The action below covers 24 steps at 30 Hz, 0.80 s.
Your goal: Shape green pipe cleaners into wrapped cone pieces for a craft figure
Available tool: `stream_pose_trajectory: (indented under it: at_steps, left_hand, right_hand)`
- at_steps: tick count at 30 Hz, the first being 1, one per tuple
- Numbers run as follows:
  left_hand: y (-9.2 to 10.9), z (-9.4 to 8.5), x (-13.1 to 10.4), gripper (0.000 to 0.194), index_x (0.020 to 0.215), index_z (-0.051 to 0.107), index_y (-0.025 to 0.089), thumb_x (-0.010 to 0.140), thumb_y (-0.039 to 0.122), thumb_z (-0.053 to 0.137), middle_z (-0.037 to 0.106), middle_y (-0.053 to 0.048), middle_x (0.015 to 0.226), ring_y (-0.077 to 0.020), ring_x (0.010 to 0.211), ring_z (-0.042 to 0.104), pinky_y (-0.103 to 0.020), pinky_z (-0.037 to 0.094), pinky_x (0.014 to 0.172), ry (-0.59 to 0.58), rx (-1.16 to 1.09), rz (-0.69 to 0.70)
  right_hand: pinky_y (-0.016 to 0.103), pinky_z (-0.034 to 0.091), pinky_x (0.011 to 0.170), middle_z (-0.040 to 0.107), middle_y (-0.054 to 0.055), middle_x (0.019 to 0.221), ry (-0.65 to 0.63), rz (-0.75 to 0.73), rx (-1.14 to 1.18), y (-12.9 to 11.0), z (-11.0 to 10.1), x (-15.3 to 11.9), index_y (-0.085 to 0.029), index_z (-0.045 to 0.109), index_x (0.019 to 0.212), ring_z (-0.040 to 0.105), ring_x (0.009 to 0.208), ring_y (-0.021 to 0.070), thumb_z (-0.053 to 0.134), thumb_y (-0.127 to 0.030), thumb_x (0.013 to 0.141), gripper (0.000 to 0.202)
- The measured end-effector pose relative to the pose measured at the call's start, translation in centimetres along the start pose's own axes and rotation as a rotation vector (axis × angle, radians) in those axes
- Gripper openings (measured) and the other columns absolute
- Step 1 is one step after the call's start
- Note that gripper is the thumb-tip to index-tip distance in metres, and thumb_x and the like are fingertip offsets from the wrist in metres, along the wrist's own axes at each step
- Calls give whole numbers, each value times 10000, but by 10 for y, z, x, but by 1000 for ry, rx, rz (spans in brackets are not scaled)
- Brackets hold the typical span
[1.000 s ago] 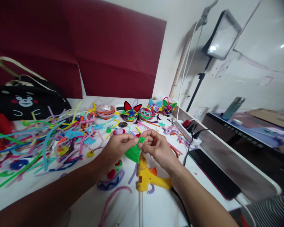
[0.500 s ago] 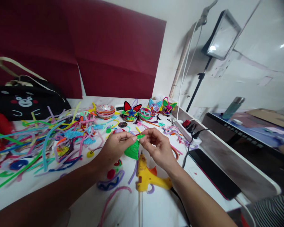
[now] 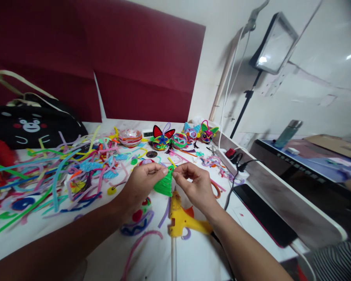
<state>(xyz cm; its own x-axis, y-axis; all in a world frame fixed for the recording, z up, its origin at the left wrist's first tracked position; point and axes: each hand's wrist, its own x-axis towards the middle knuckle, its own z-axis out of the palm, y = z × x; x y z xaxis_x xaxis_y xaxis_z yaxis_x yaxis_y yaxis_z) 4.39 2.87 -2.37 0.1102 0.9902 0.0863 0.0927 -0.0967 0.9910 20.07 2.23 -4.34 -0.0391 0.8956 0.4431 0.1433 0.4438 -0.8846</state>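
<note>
A green triangular piece of wound pipe cleaner (image 3: 163, 185) hangs between my hands, above the table. My left hand (image 3: 143, 181) pinches it near its top edge. The fingers of my right hand (image 3: 194, 179) are closed at its upper tip, on the green strand there. Just below lies a yellow hot glue gun (image 3: 179, 216), its nozzle pointing away from me and a clear glue stick (image 3: 173, 257) sticking out of its back. A purple pipe cleaner (image 3: 164, 214) and a blue and purple curled piece (image 3: 137, 225) rest to the left of the gun.
Loose pipe cleaners (image 3: 61, 175) are heaped across the left. Several decorated balls with ears, one with red ears (image 3: 160, 141), stand at the back. A black phone (image 3: 265, 214) and a power strip (image 3: 232, 164) lie on the right. Behind the heap sits a black bag (image 3: 32, 125).
The green strand at the top of the piece has gone from sticking out sideways to a small bent tip between my fingers. Both hands stay in nearly the same place.
</note>
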Motion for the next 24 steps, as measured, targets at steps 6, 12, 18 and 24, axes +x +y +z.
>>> stream_pose_trajectory:
  at_steps: [6,12,18,24]
  left_hand:
    - [1,1,0,186,724,673,156,707,341,676,657,10,674,-134,634,577,-215,435,588,26,33,62]
    - [0,2,-1,190,722,663,163,706,353,672,644,10,653,-122,579,556,-202,421,527,-14,79,75]
    - [-3,4,-4,286,694,602,161,776,434,576,502,43,520,-80,401,419,-182,317,361,-105,2,-63]
    - [-4,3,-2,259,706,638,151,735,408,621,521,45,496,-77,363,447,-173,331,323,-82,87,-12]
  right_hand:
    - [221,359,469,554,-34,560,-15,243,252,-4,4,4,-163,613,719,465,469,85,711,-358,705,219]
    - [210,356,450,551,-36,508,-12,292,293,-6,4,4,-149,631,662,446,434,74,718,-366,690,235]
    - [211,350,457,540,-40,528,-1,285,312,-3,2,5,-150,629,663,448,448,73,717,-355,696,225]
    - [214,333,455,558,-29,551,-27,287,277,-2,2,5,-143,635,687,427,453,71,722,-380,695,253]
